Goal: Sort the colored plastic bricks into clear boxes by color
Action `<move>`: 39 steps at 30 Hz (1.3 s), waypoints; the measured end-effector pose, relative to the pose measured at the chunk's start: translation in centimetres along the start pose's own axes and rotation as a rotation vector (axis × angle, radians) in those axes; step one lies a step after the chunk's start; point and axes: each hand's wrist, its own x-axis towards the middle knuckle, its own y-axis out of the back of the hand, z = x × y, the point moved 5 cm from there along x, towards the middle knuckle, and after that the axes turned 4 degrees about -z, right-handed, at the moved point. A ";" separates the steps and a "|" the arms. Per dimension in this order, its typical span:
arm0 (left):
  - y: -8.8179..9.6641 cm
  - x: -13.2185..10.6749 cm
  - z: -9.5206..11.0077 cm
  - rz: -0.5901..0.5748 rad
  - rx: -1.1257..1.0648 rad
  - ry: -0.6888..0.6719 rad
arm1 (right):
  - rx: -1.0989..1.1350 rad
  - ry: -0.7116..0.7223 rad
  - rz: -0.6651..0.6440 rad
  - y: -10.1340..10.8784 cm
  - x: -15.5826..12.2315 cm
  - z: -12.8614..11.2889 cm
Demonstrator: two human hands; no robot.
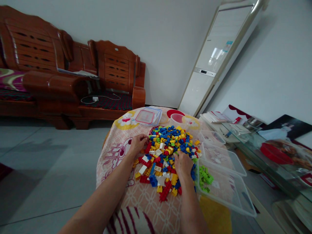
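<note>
A large heap of toy building bricks [162,152] in red, blue, yellow, white and green is spread over the cloth-covered table. My left hand [138,143] is at the heap's left edge, fingers curled together; whether a brick is between them cannot be made out. Reaching into the heap's right part, my right hand [184,165] has its fingertips closed on a small green brick [176,153]. Just right of that hand, a clear plastic box [231,196] holds several loose green bricks [205,177].
Two more clear boxes, a middle one [234,161] and a smaller one [216,137], line the table's right side. Lids [146,116] and a red-and-pink round container [177,117] lie at the back. A glass-topped table [263,159] stands right; a wooden sofa [114,71] stands behind left.
</note>
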 end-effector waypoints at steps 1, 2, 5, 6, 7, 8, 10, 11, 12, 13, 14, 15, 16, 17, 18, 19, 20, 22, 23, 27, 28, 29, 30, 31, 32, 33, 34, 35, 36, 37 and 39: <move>0.0 0.0 0.0 -0.001 0.001 0.001 | 0.007 -0.017 0.015 0.5 -0.4 0.4; 0.0 0.0 0.0 -0.003 0.000 0.002 | 0.012 -0.034 0.028 1.0 -0.9 1.0; -0.1 0.1 -0.2 -0.014 -0.005 0.004 | 0.018 -0.099 0.060 2.6 -2.2 3.1; -0.1 0.2 -0.3 -0.015 -0.004 0.004 | 0.019 -0.129 0.069 3.1 -2.6 4.1; -0.1 0.2 -0.3 -0.012 -0.004 0.003 | 0.020 -0.162 0.075 3.6 -3.0 5.1; -0.1 0.2 -0.4 -0.011 -0.007 0.005 | 0.022 -0.197 0.079 4.0 -3.3 6.1; -0.2 0.2 -0.6 -0.013 -0.017 0.009 | 0.029 -0.267 0.084 4.6 -3.8 8.3; -0.2 0.2 -0.6 -0.014 -0.020 0.010 | 0.032 -0.300 0.085 4.8 -3.9 9.4; -0.2 0.2 -0.7 -0.017 -0.021 0.011 | 0.034 -0.332 0.086 4.9 -4.1 10.4; -0.2 0.3 -0.7 -0.020 -0.022 0.009 | 0.034 -0.365 0.090 5.1 -4.3 11.3; -0.2 0.3 -0.7 -0.021 -0.024 0.008 | 0.037 -0.397 0.098 5.2 -4.4 12.0; -0.2 0.3 -0.7 -0.022 -0.025 0.007 | 0.042 -0.422 0.112 5.3 -4.5 12.4; -0.3 0.3 -0.8 -0.024 -0.027 0.007 | 0.054 -0.432 0.134 5.3 -4.5 12.5; -0.3 0.3 -0.8 -0.023 -0.028 0.008 | 0.073 -0.424 0.163 5.4 -4.5 12.3; -0.3 0.3 -0.8 -0.021 -0.027 0.010 | 0.101 -0.395 0.194 5.4 -4.4 11.8; -0.2 0.3 -0.9 -0.018 -0.024 0.013 | 0.137 -0.337 0.224 5.3 -4.2 10.8; -0.2 0.3 -0.9 -0.017 -0.021 0.013 | 0.176 -0.254 0.248 5.1 -4.0 9.6; -0.2 0.3 -0.8 -0.016 -0.018 0.010 | 0.245 -0.045 0.269 4.4 -3.3 6.5; -0.2 0.3 -0.8 -0.017 -0.018 0.008 | 0.264 0.059 0.261 3.8 -3.0 5.0; -0.1 0.2 -0.4 -0.023 -0.015 0.009 | 0.230 0.301 0.124 0.6 -1.4 0.3; -0.1 0.1 -0.2 -0.026 -0.014 0.010 | 0.201 0.325 0.081 -0.2 -1.0 -0.4; -0.1 0.1 -0.1 -0.028 -0.016 0.012 | 0.168 0.340 0.046 -0.9 -0.6 -0.8; -0.1 0.0 0.0 -0.029 -0.019 0.014 | 0.137 0.346 0.021 -1.4 -0.3 -1.2; -0.1 0.0 0.0 -0.029 -0.022 0.015 | 0.114 0.341 0.008 -1.8 0.1 -1.3; -0.1 0.0 0.1 -0.029 -0.022 0.017 | 0.100 0.329 0.003 -2.0 0.4 -1.4; -0.1 0.0 0.0 -0.028 -0.021 0.019 | 0.095 0.316 0.002 -2.1 0.7 -1.4; -0.1 0.0 0.0 -0.028 -0.019 0.020 | 0.096 0.306 -0.001 -2.1 0.9 -1.4; -0.1 0.0 0.0 -0.027 -0.015 0.019 | 0.100 0.301 -0.006 -2.1 1.1 -1.5; -0.1 0.0 0.0 -0.026 -0.010 0.017 | 0.105 0.300 -0.011 -2.0 1.2 -1.5; -0.1 0.0 0.0 -0.023 -0.005 0.015 | 0.110 0.302 -0.017 -2.0 1.3 -1.6; -0.1 0.0 0.0 -0.025 0.000 0.011 | 0.119 0.296 -0.022 -1.8 1.5 -1.7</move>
